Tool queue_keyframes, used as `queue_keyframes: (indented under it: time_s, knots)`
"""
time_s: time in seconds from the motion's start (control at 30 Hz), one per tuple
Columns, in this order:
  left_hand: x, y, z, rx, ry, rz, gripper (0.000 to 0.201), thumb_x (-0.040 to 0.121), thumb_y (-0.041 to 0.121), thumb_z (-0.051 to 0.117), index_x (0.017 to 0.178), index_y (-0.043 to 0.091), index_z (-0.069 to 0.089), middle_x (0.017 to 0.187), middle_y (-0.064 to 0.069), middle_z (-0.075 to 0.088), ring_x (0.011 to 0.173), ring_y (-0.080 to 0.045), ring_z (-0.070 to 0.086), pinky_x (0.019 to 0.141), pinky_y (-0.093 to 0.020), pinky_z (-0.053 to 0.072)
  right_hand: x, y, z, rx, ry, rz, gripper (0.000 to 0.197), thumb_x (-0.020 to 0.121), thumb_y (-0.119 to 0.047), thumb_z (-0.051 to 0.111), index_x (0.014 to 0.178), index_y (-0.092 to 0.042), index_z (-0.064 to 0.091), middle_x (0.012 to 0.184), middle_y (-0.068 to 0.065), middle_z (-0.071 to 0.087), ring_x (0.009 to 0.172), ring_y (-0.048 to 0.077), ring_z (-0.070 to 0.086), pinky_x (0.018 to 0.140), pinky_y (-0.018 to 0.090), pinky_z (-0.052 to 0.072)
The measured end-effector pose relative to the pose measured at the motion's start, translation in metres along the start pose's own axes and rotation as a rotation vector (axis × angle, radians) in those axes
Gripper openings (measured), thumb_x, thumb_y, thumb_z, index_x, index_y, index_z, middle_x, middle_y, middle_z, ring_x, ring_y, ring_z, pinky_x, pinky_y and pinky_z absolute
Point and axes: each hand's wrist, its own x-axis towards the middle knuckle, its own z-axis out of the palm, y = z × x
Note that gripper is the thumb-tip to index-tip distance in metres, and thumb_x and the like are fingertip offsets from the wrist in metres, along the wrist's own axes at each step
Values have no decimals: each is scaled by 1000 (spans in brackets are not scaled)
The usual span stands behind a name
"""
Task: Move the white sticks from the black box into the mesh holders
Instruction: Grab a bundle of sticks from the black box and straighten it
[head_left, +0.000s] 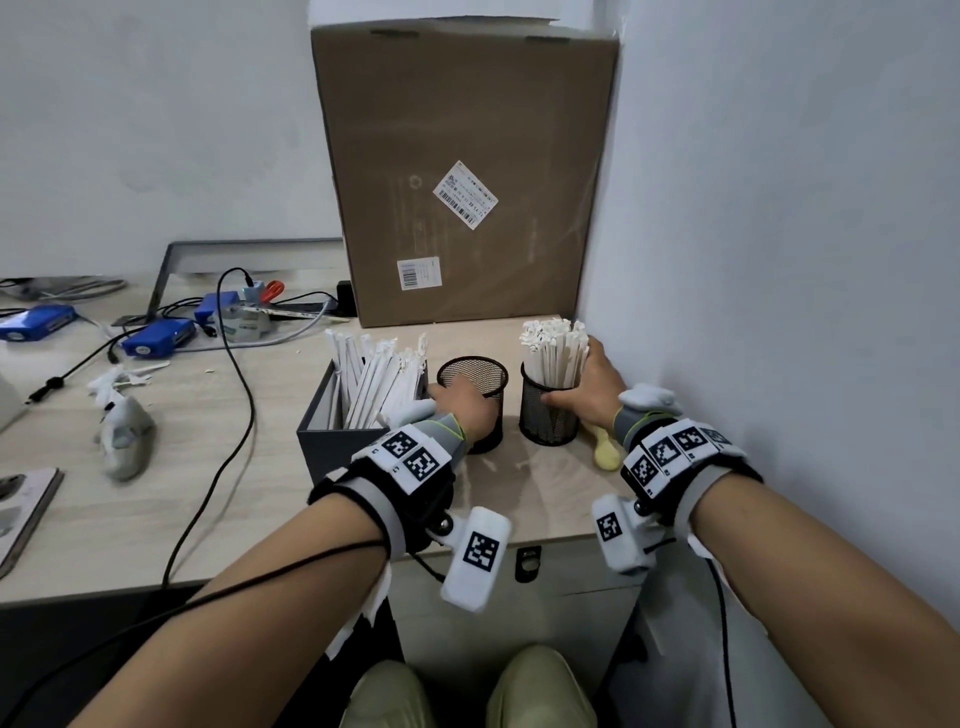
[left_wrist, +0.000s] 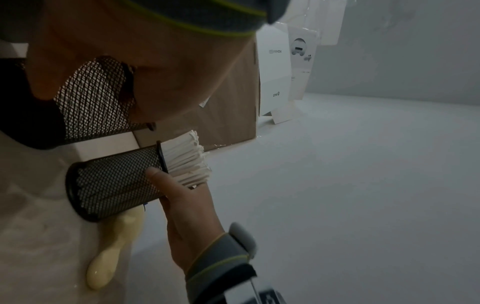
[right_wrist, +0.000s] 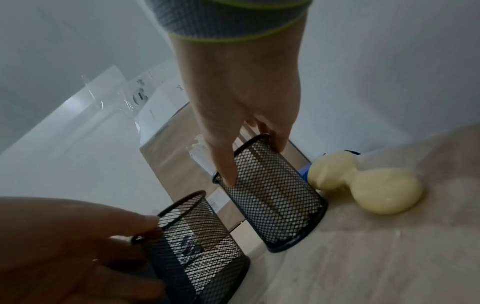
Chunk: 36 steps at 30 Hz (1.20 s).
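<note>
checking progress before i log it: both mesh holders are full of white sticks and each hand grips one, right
Not quite. Only the right mesh holder, gripped by the right hand, is packed with white sticks. The left mesh holder, gripped by the left hand, has no sticks standing in it. The head view shows this. Each hand does grip one.

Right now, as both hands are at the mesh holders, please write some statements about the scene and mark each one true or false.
1. The right mesh holder is full of white sticks. True.
2. The left mesh holder is also full of sticks. False: it looks empty.
3. The right hand holds the full holder. True.
4. The black box is empty. False: many sticks are in it.
5. The left hand holds the left holder at its rim. True.
</note>
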Motion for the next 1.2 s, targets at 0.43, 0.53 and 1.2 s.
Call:
queue_keyframes:
  time_s: [0.43, 0.53, 1.2]
  knots:
    - [-41, -19, -21, -3, -139, 264, 32, 88, 21, 55, 118, 9, 57, 119, -16, 63, 107, -33, 62, 86, -35, 52, -24, -22, -21, 57, 126, -34, 100, 69, -27, 82, 145, -6, 22, 146, 15, 35, 138, 27, 32, 111, 34, 28]
    - [-52, -19, -39, -41, -74, 325, 38, 88, 18, 55, 125, 15, 56, 124, -11, 61, 110, -30, 61, 88, -31, 49, -42, -49, -24, 94, 260, -167, 65, 75, -25, 77, 131, -8, 49, 133, 12, 49, 126, 24, 46, 104, 26, 32]
    - [-33, -103, -125, 92, -89, 396, 39, 79, 24, 74, 116, 14, 66, 104, -6, 66, 88, -16, 58, 76, -23, 45, -71, -138, 83, -108, -287, -35, 18, 85, -17, 54, 95, -7, 65, 80, 17, 72, 62, 24, 60, 62, 29, 47]
